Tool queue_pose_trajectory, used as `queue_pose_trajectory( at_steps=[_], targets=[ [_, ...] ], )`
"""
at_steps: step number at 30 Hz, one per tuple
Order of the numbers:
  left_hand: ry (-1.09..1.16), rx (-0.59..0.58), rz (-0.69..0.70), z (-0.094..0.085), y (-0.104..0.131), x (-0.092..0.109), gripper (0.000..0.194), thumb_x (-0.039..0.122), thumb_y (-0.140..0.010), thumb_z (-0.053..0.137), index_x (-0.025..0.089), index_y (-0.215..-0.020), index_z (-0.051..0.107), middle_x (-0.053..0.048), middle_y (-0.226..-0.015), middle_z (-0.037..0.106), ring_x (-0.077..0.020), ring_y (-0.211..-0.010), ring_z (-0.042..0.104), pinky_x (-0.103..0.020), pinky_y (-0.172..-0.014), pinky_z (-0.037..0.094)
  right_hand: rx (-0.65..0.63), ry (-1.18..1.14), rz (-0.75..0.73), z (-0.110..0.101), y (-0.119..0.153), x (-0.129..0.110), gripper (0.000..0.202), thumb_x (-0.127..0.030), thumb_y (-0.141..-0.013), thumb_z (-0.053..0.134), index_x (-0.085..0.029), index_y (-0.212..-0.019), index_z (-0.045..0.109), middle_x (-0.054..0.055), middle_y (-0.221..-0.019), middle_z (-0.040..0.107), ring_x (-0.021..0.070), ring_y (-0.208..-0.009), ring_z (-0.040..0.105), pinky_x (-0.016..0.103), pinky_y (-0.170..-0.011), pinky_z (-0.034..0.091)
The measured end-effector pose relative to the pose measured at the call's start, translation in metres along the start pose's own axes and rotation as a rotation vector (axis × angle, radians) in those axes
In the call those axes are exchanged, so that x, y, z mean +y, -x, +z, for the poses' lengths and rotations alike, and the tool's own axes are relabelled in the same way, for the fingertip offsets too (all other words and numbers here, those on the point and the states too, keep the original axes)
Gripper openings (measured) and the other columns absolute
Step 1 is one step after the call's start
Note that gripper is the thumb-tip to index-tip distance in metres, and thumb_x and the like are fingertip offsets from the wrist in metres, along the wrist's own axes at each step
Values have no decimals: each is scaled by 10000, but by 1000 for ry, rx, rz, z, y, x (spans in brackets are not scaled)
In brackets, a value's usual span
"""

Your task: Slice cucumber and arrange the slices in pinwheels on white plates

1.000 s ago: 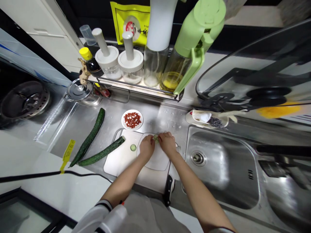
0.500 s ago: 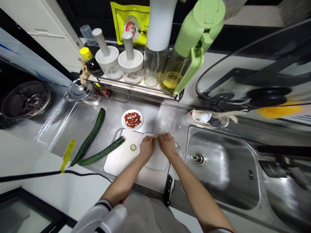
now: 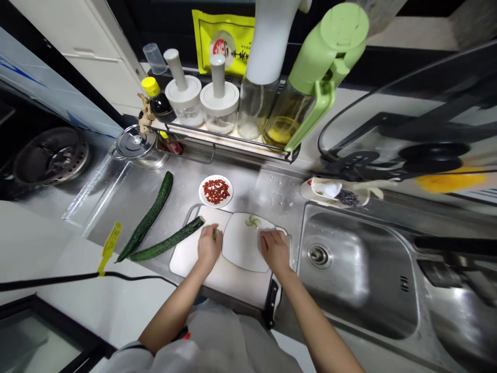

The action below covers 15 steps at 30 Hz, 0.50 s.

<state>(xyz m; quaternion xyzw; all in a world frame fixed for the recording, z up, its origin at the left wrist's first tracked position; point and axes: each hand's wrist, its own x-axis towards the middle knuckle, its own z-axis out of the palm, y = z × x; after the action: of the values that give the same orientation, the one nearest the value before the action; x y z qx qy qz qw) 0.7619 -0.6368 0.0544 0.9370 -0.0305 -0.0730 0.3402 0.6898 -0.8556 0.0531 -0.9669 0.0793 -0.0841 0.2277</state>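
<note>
My left hand point(image 3: 210, 247) is at the left side of the white plate, its fingers closed round a small stack of cucumber slices point(image 3: 216, 234) on the white cutting board point(image 3: 182, 261). My right hand point(image 3: 275, 252) rests over the right part of the plate point(image 3: 244, 248) with its fingers curled together; whatever is under the fingertips is hidden. Thin green cucumber slices point(image 3: 252, 221) lie in a curved pattern near the plate's far edge. A cut cucumber point(image 3: 169, 241) leans its end onto the board, and a whole cucumber point(image 3: 149, 215) lies farther left.
Behind the board stands a small dish point(image 3: 201, 192) of red berries. A black-handled knife point(image 3: 273, 300) lies along the board's right side. The sink point(image 3: 361, 259) is to the right. A rack point(image 3: 233, 137) holds jars and bottles; a lidded pot point(image 3: 140, 147) stands at left.
My left hand has moved left from the plate's far edge to the slices on the board. My right hand has shifted slightly down and right, uncovering the green slices on the plate.
</note>
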Motion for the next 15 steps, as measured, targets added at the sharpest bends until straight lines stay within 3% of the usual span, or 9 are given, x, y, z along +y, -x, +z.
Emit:
queue_pose_trajectory(
  at_steps=[6,15],
  targets=[
    [-99,-2,-41,-2,5,-19,262,204,-816,500,165,-1039,633,-107,-983,621,-227,-942,573,-328,-879,435,-8,-52,-6,-1,25,-15,254,-204,-900,422,-184,-923,674,69,-821,650,216,-854,489,337,-757,377],
    [-67,12,-49,-6,5,-12,138,183,-795,517,195,-877,627,-62,-890,633,-186,-845,574,-284,-782,422,2,-79,19,-5,40,-31,242,-223,-904,431,-186,-911,670,72,-810,648,219,-860,495,335,-750,382]
  ],
)
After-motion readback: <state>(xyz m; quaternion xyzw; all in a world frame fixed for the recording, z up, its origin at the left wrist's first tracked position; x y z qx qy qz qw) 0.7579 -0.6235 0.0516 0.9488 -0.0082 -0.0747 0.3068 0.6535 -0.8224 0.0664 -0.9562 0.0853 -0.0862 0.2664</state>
